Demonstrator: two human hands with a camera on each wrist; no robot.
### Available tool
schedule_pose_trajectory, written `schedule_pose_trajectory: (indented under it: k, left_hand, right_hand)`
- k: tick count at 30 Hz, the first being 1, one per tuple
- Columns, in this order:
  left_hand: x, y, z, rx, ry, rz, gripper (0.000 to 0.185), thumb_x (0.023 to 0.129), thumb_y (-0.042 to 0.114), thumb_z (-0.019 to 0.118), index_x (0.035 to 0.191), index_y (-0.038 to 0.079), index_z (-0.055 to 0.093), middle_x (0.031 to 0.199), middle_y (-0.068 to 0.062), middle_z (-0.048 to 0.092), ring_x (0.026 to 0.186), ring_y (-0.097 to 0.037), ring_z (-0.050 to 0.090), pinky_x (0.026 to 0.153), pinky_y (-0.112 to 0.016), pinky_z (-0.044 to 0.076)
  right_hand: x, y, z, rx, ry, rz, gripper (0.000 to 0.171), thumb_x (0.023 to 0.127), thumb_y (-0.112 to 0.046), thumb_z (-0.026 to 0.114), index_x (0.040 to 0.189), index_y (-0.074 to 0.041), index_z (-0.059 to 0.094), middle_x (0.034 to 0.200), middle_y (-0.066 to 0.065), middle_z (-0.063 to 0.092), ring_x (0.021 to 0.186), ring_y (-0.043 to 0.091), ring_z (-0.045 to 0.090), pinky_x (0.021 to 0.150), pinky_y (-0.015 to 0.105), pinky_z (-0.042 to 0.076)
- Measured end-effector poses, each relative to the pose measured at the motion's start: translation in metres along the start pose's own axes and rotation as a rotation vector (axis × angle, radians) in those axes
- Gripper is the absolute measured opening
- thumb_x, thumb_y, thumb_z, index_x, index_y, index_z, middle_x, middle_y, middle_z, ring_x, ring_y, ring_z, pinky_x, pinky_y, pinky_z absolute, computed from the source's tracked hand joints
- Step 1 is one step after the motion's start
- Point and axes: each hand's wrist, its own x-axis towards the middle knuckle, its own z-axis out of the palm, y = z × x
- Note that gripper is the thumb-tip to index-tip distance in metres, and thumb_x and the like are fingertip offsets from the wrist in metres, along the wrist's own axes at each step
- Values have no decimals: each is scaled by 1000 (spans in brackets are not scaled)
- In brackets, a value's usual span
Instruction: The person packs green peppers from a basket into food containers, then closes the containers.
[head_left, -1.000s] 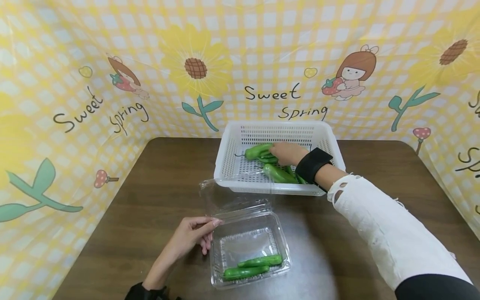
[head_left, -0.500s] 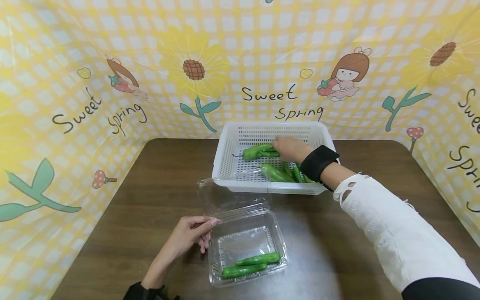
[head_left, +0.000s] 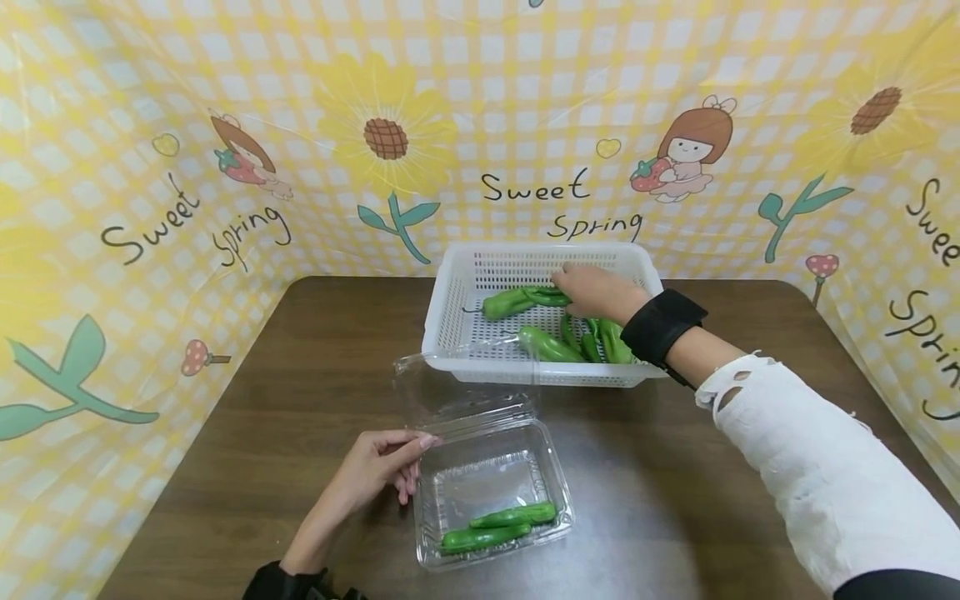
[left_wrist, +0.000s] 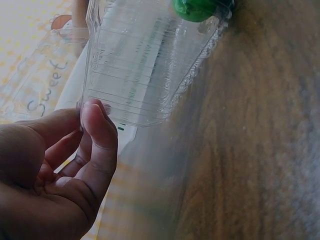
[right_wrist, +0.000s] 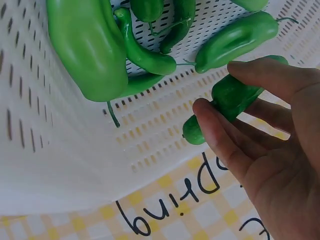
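By the right hand (head_left: 600, 293), a dark green pepper (right_wrist: 233, 98) is pinched near the far wall of the white basket (head_left: 450, 318), toward the back edge of the worktop (head_left: 300, 392); by the left hand (head_left: 384, 465), the clear box (head_left: 487, 477) is gripped at its back-left corner, two slim peppers (head_left: 484, 538) laid along its front.

Basket, 12 o'clock (far side in the head view): printed cloth (head_left: 352, 250) rises right behind the white basket (head_left: 570, 377), kinda walls it off
Basket, 2 to 4: right hand (head_left: 602, 293), black wristband (head_left: 663, 333) and white sleeve (head_left: 817, 467) hog that lane
Basket, 10 and 4–6: green peppers (head_left: 551, 343) in the way
Basket, 8: bare mesh, but the see-through lid (head_left: 465, 387) sits in front
Box, 10: left hand (head_left: 378, 462) pinching the clear box (head_left: 487, 475)
Box, 6: two small peppers (head_left: 483, 538); far half's roomy
Tabletop: decent passing room on the wood (head_left: 637, 483) at the box's 3
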Motion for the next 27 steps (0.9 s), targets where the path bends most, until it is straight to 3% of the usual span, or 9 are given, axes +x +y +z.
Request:
schedule_pose_trajectory:
  k: [15, 27]
  left_hand:
    - [0, 3, 1, 5, -1, 6, 35, 101, 20, 59, 122, -7, 66, 68, -8, 58, 52, -11, 61, 46, -35, 59]
    - [3, 3, 1, 18, -5, 3, 35, 101, 21, 59, 122, -6, 66, 68, -8, 58, 51, -11, 61, 46, -36, 59]
  right_hand:
    - [-25, -4, -6, -67, -8, -41, 31, 86, -8, 72, 113, 5, 62, 103, 20, 63, 91, 31, 62, 82, 44, 56]
    - [-43, -15, -17, -35, -90, 31, 48, 90, -13, 71, 132, 6, 56, 124, 25, 60, 110, 35, 62, 96, 46, 55]
